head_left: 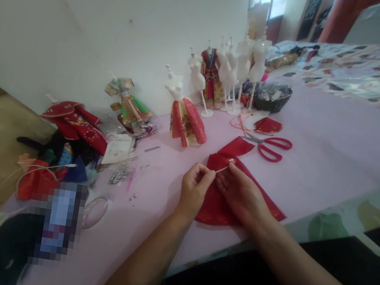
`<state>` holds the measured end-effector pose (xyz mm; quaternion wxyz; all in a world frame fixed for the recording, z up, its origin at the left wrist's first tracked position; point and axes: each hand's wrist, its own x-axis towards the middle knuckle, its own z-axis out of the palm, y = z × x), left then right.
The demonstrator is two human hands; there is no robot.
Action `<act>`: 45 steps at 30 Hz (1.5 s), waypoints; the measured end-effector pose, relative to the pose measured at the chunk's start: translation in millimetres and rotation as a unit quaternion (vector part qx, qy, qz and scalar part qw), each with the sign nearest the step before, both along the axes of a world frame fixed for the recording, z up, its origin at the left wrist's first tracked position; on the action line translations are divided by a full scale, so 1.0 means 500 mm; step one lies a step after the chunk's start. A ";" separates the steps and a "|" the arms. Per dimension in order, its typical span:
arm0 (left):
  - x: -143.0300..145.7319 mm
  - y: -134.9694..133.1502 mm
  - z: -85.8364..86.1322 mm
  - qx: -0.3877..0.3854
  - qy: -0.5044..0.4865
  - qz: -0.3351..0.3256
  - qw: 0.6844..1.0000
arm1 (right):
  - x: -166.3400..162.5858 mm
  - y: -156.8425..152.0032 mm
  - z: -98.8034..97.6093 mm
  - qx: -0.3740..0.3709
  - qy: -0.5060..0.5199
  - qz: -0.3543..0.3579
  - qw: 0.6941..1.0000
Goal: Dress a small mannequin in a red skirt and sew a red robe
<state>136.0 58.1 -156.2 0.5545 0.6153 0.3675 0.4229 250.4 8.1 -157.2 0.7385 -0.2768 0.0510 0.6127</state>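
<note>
Head view: on the lilac table [337, 136], red cloth [217, 211] lies just right of centre in the frame, beneath both hands. The left hand [196, 186] is clamped, thumb against finger, on the lower end of a thin, seemingly beaded strand [222, 169]; the right hand [241, 193] meets its upper end, whether pinching or only steadying I cannot tell. Best keep the strand lightly taut and the cloth unpuckered. The hands hide part of the cloth; single beads blur together.
</note>
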 end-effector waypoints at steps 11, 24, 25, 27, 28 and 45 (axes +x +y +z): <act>0.003 0.001 -0.005 -0.014 0.002 -0.003 1.000 | 0.003 0.000 -0.009 0.031 -0.014 0.009 0.999; -0.001 0.005 -0.012 -0.009 -0.001 0.000 1.000 | 0.003 0.000 -0.011 0.044 -0.043 -0.002 0.998; -0.001 0.005 -0.011 -0.011 -0.001 0.001 1.000 | 0.003 -0.002 -0.010 0.039 -0.047 -0.001 0.998; 0.000 0.005 -0.010 -0.013 0.002 0.000 1.000 | 0.003 -0.004 -0.008 0.032 -0.056 0.003 0.998; 0.000 0.005 -0.009 -0.014 0.003 -0.001 1.000 | 0.002 -0.004 -0.008 0.030 -0.059 0.004 0.998; 0.001 0.004 -0.009 -0.035 -0.005 -0.031 0.999 | -0.007 0.001 -0.011 0.054 -0.074 0.013 0.996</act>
